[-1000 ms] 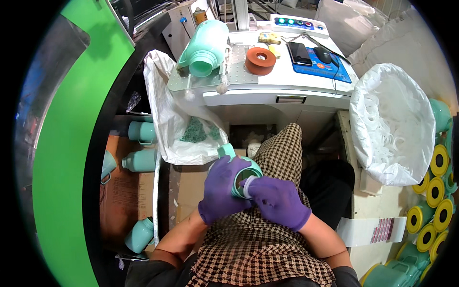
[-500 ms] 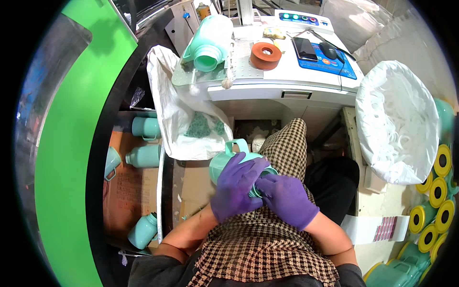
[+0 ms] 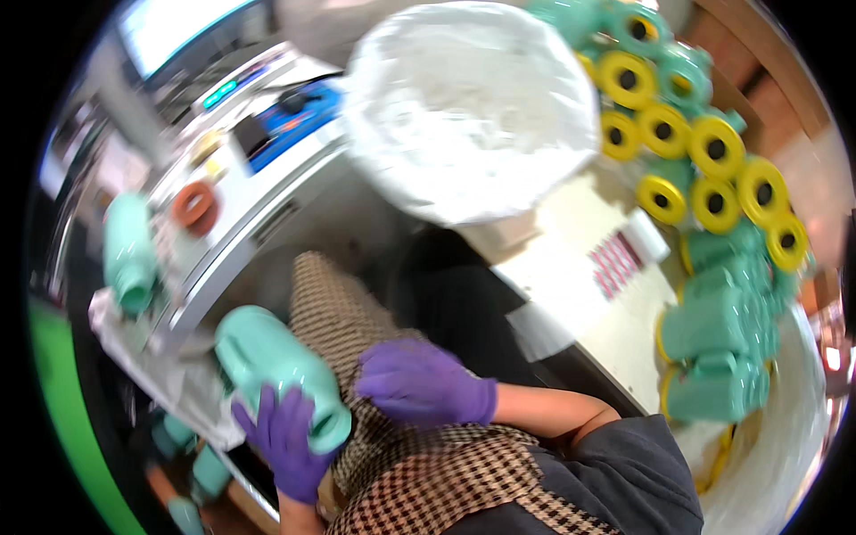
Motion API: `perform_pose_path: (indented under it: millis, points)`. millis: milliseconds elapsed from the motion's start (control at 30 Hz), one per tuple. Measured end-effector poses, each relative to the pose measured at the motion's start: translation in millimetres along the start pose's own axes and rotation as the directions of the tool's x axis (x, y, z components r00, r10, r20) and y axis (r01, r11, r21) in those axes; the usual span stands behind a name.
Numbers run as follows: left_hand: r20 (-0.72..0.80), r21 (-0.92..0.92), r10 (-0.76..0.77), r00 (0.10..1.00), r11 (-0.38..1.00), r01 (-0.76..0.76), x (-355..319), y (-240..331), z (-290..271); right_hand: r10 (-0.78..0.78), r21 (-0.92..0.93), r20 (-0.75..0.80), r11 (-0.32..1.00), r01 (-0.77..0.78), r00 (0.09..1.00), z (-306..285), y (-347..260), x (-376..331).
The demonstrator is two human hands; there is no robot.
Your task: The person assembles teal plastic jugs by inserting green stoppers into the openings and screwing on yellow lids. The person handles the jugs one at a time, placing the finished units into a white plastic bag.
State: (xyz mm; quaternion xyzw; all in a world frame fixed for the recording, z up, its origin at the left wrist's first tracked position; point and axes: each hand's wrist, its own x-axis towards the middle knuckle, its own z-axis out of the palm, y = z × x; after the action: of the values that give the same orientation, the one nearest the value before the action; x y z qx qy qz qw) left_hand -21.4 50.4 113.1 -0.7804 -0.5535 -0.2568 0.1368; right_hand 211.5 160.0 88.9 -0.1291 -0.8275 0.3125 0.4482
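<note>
A mint-green plastic jug body [image 3: 272, 352] lies tilted over my lap, its round open neck facing me. My left hand [image 3: 287, 443], in a purple glove, holds it near the neck from below, fingers spread along its side. Right of the neck, apart from the jug, is my right hand [image 3: 426, 382], also gloved in purple. Its fingers are curled closed; whether anything is inside them is hidden and blurred. A second mint-green jug body [image 3: 131, 254] lies on the white workbench [image 3: 241, 201] at the left.
A white-lined bin [image 3: 473, 201] of pale plastic bits stands ahead. Several green jugs with yellow ring bases [image 3: 716, 147] crowd the right, beside a sheet of pink labels [image 3: 615, 265]. On the bench are an orange tape roll [image 3: 193, 207] and a blue mat [image 3: 299, 129].
The view has swung to the right, toward the bin and the stacked jugs. My right hand has come away from the jug's neck; my left hand still holds the jug.
</note>
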Motion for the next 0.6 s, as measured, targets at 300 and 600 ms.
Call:
perform_pose_path:
  millis: [300,600]
  points:
    - [0.339,0.284,0.537,0.773,0.725,-0.628,-63,14,49,0.183,-0.414,-0.828,0.439,-0.797,0.531,-230,21,-201]
    - [0.276,0.161,0.595,0.755,0.745,-0.647,-51,32,58,0.309,-0.301,-0.878,0.237,-0.924,0.365,-229,47,-230]
